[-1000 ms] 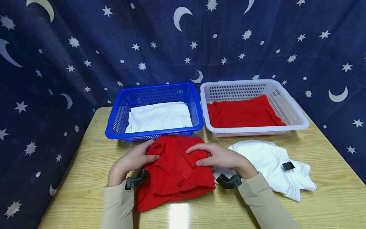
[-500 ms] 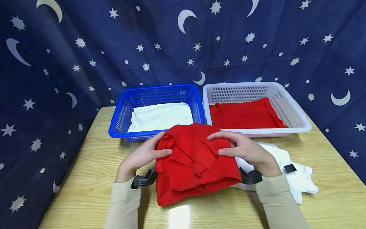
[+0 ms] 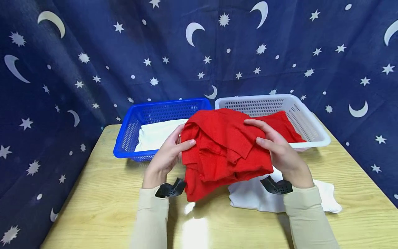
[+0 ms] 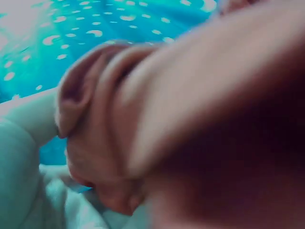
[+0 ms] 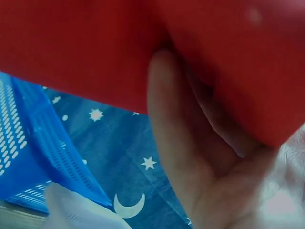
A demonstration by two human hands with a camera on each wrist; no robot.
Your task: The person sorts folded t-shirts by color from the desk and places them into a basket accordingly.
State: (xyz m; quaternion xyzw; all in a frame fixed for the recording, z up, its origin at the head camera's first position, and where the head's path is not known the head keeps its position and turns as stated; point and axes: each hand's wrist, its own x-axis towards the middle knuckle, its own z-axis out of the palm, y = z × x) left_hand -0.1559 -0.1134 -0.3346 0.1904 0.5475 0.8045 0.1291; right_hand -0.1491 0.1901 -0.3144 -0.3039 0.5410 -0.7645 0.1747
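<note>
Fingers (image 3: 260,125) of two hands (image 3: 164,155) (image 3: 285,154) hold one red cloth (image 3: 230,148) before two baskets (image 3: 168,110) (image 3: 258,105).

- we see a long beige left sleeve (image 3: 151,218) and a matching right sleeve (image 3: 308,216), both with a seamed cuff.
- we see a bare left hand (image 3: 168,154) and a bare right hand (image 3: 281,150).
- we see a curved black left camera (image 3: 170,188) and right camera (image 3: 276,185), dotted with small holes.
</note>
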